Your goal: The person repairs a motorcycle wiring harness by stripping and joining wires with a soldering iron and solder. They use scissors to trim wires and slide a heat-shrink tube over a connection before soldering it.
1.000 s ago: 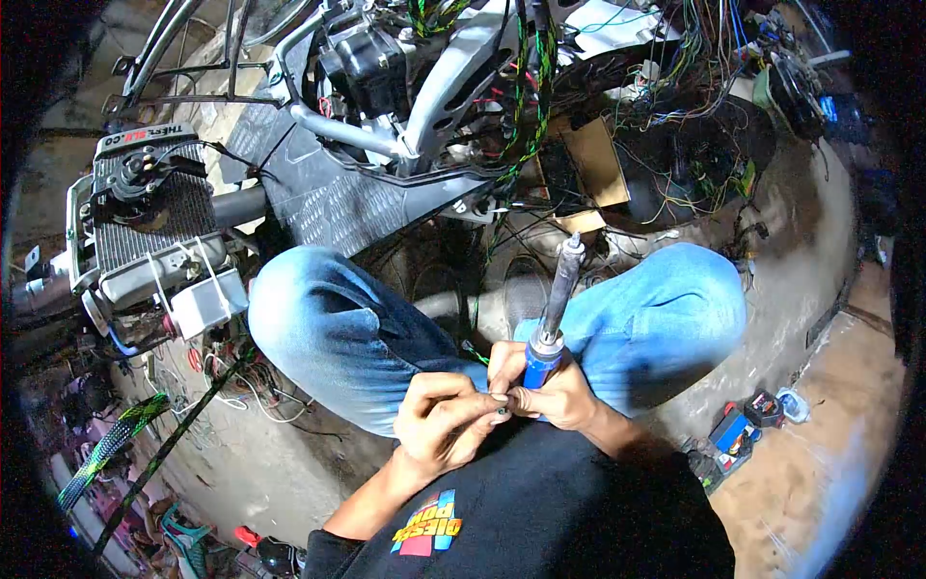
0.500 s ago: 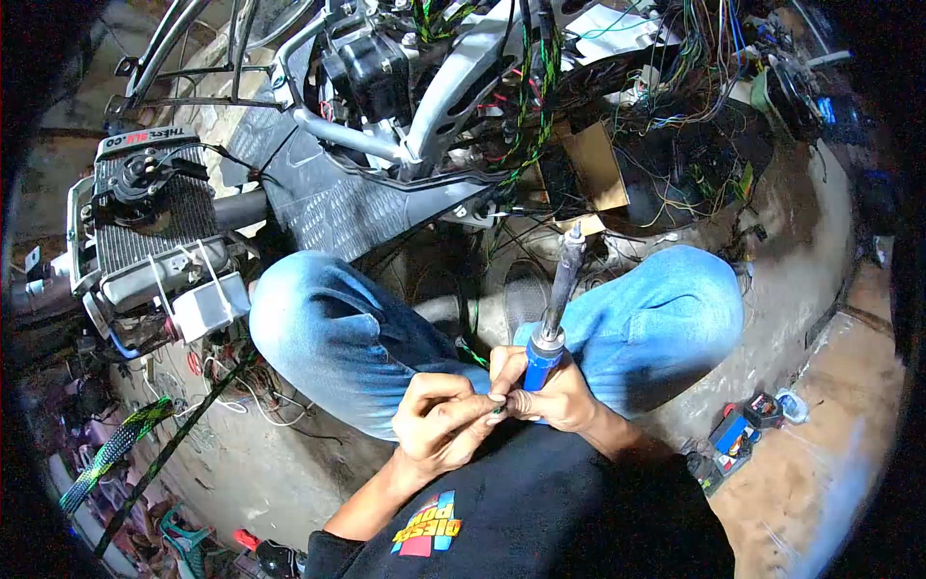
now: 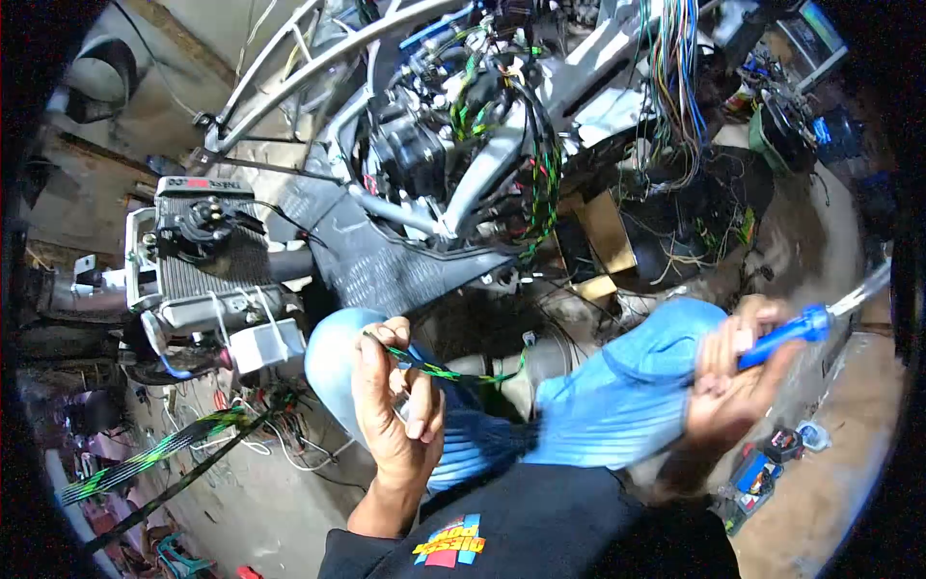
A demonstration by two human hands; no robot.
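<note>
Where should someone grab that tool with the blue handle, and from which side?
Probably by the blue handle, coming from behind, at the end opposite the metal shaft. The handle is thicker than the shaft, and the right hand holds it there; the slim shaft points forward and out to the right, so it seems best left clear.

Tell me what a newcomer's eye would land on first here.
Probably the bright blue-handled tool with a metal shaft, blurred in the bare right grip at the far right. Next, the silver tubular metal frame at top centre, with a bundle of long multicoloured wires hanging to its right. Then the thin green-and-black braided cable, seemingly pinched in the bare left grip, curving just below centre.
</note>
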